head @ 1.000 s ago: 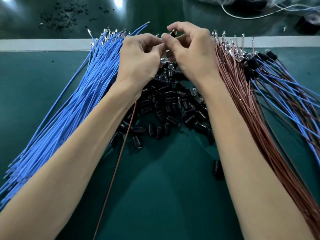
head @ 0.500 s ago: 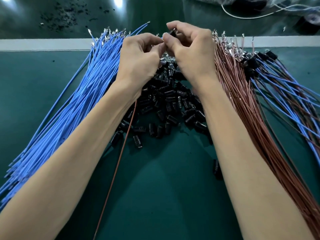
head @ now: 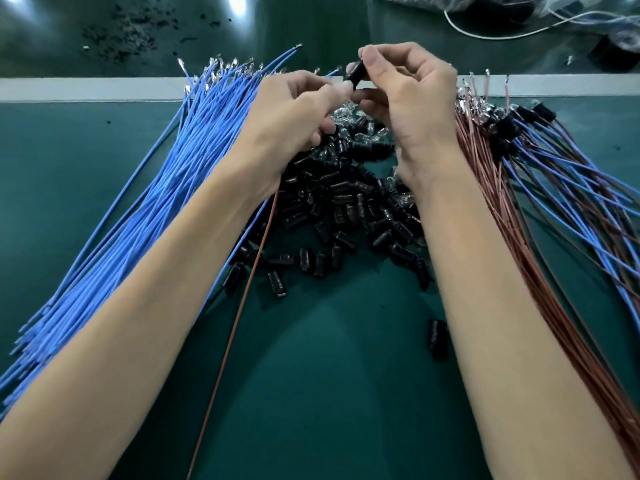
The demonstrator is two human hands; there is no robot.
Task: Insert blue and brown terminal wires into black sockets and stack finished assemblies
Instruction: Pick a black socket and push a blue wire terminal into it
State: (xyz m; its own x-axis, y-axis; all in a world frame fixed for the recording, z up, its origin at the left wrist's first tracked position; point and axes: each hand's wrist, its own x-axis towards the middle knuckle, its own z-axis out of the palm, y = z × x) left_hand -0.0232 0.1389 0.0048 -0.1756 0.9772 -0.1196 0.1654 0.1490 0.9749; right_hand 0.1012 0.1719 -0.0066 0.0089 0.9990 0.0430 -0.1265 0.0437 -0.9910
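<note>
My right hand (head: 412, 98) pinches a black socket (head: 354, 75) between thumb and forefinger above the pile of black sockets (head: 346, 202). My left hand (head: 291, 116) pinches a wire at the socket's lower end; a single brown wire (head: 242, 299) trails down from under that hand toward me. A thick bundle of blue wires (head: 166, 202) fans out on the left. The brown wire bundle (head: 519, 254) lies on the right. Finished assemblies (head: 568, 174) with black sockets and mixed blue and brown wires are stacked at the far right.
Everything lies on a green mat (head: 329, 393). A white strip (head: 86, 88) marks its far edge. One stray socket (head: 438, 337) lies beside my right forearm. Dark debris (head: 121, 32), a white cable (head: 519, 32) and a tape roll (head: 620, 46) sit beyond the strip.
My right hand has lifted slightly and tilted the socket, so its black body now shows between the fingertips. My left hand stays at the socket's end with the wire.
</note>
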